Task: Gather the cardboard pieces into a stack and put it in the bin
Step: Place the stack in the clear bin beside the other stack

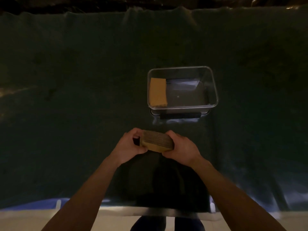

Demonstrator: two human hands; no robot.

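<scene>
A stack of brown cardboard pieces (157, 141) is held just above the dark green table cover, its layered edges facing up. My left hand (129, 145) grips its left end and my right hand (180, 147) grips its right end. Beyond the stack, slightly right, stands a clear plastic bin (211, 84). One tan cardboard piece (158, 92) lies flat inside the bin against its left wall.
The dark green cloth (75, 97) covers the whole table, with wrinkles along its far edge. A black bar-shaped handle (180, 115) lies at the bin's near side. The table's near edge (158, 212) is by my legs.
</scene>
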